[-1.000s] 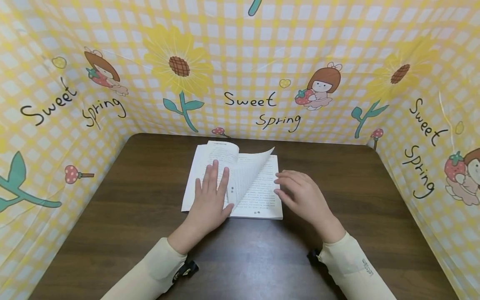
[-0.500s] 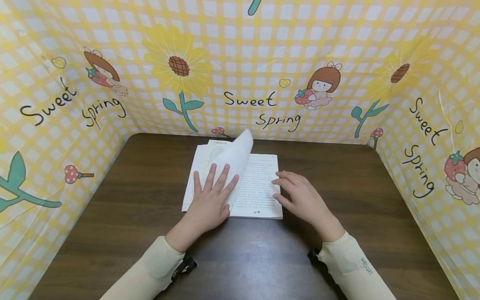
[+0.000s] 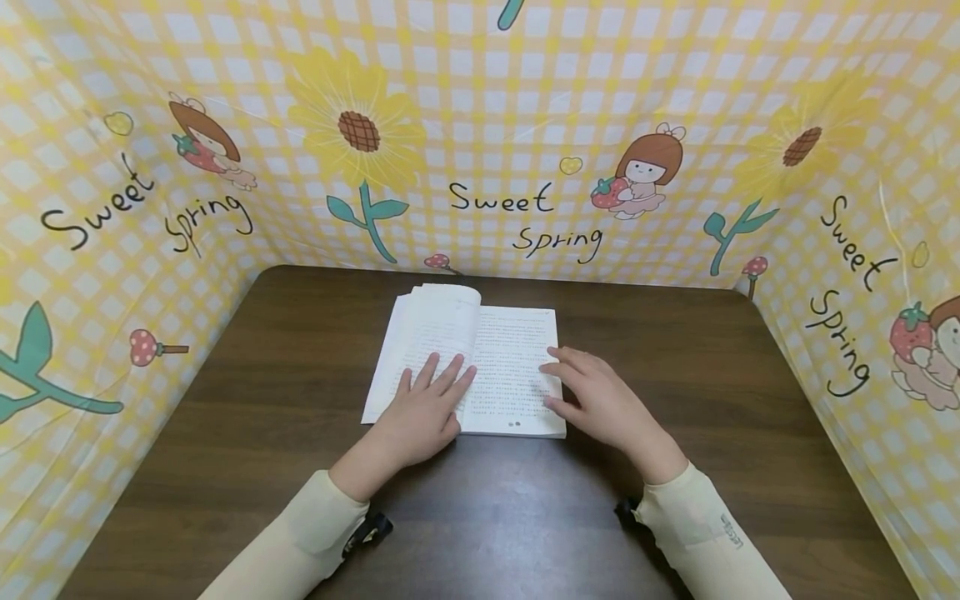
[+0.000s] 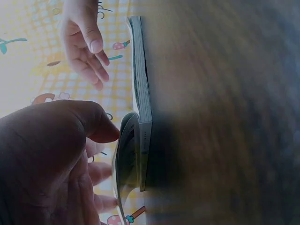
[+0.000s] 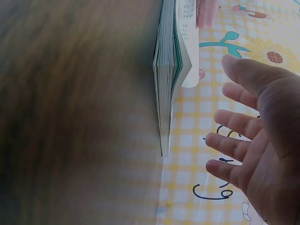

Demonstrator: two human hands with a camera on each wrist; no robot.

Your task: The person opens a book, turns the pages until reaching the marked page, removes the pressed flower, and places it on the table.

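Note:
An open book [image 3: 513, 358] with printed white pages lies in the middle of the dark wooden table. Its left-hand pages [image 3: 438, 325] bulge up in a curve near the spine. Across the lower part of those pages my left hand [image 3: 422, 417] rests with its fingers spread; the left wrist view has its thumb and fingertips against the raised leaves [image 4: 123, 159]. My right hand [image 3: 607, 406] hovers at the book's right edge, fingers loosely bent and overlapping the page margin. In the right wrist view the right hand [image 5: 253, 126] holds nothing and stands apart from the page block [image 5: 165, 70].
The brown wooden tabletop [image 3: 262, 367] spreads around the book. A yellow checked cloth [image 3: 495, 108] printed with flowers and girls hangs along the back and both sides. Black straps [image 3: 367, 533] circle the sleeves at the wrists.
A lifted leaf has swung over from right to left and now lies on the left-hand pages. The left hand has slid slightly down the page; the right hand has barely moved.

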